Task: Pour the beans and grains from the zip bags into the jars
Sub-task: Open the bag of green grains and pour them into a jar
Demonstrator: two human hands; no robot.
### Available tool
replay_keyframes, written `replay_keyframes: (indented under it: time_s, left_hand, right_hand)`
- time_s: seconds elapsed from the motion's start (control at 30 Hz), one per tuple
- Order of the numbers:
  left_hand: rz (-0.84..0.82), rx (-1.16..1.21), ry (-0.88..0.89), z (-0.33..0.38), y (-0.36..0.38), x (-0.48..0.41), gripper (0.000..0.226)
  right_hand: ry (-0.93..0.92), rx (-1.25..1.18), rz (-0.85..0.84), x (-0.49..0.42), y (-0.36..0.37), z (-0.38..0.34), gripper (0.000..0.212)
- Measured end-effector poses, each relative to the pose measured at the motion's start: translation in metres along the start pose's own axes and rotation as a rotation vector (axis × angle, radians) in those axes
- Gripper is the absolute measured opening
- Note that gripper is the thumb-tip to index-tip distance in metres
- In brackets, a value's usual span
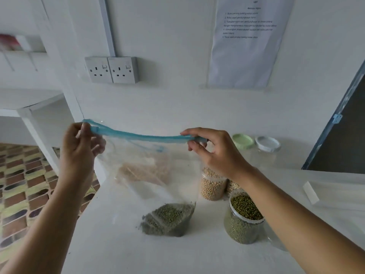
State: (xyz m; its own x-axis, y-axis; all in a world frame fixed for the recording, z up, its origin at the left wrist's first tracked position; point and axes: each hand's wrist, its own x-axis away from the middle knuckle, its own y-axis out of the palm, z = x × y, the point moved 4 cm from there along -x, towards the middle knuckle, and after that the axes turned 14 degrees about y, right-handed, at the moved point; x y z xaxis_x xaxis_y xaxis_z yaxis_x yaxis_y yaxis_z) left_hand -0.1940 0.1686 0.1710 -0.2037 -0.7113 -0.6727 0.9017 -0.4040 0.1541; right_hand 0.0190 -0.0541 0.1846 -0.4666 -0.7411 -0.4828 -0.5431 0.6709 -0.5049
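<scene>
Above table [118, 250]: L hand [79, 143], R hand [215, 153] fingers [189, 132] pinch zip bag [150, 190] top; bean jar [212, 187] part-hidden by wrist.

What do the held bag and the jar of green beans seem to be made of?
The bag: thin, soft, clear plastic film, glossy; it sags and wrinkles, and its contents show through. Its zip: blue, thicker plastic. The jar: clear and stiff, probably plastic, though glass cannot be excluded.

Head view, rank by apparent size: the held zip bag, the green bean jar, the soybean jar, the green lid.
1. zip bag
2. green bean jar, nearer the camera
3. soybean jar, partly hidden
4. green lid
</scene>
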Motion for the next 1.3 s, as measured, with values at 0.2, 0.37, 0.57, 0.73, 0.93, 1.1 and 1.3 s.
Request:
replay_keyframes:
  time_s: [0.2, 0.37, 0.57, 0.73, 0.93, 1.1, 1.3]
  left_hand:
    - [0.127, -0.099, -0.026, 0.001, -0.03, -0.004, 0.026]
    - [-0.021, -0.074, -0.178, -0.011, -0.034, 0.007, 0.032]
    - [-0.155, -0.043, -0.107, 0.009, -0.037, -0.001, 0.028]
    - [-0.105, -0.019, -0.077, 0.011, -0.042, -0.004, 0.021]
    - [-0.154, -0.169, -0.044, 0.004, -0.031, -0.005, 0.025]
    - [-0.147, -0.144, -0.116, -0.006, -0.035, -0.004, 0.029]
    - [-0.232, -0.207, -0.265, -0.033, -0.047, 0.003, 0.047]
  right_hand:
    - [-0.035, -0.002, -0.004, -0.017, 0.02, -0.013, 0.018]
    - [-0.085, -0.051, 0.045, -0.019, 0.03, -0.007, 0.013]
    - [-0.068, -0.073, 0.031, -0.025, 0.032, -0.008, 0.009]
    - [0.013, -0.197, -0.019, -0.027, 0.035, -0.007, 0.009]
    - [0.082, -0.275, -0.031, -0.024, 0.039, 0.002, 0.015]
    - [0.166, -0.35, -0.102, -0.024, 0.04, 0.005, 0.011]
    - [0.39, -0.541, -0.244, -0.027, 0.053, 0.028, 0.01]
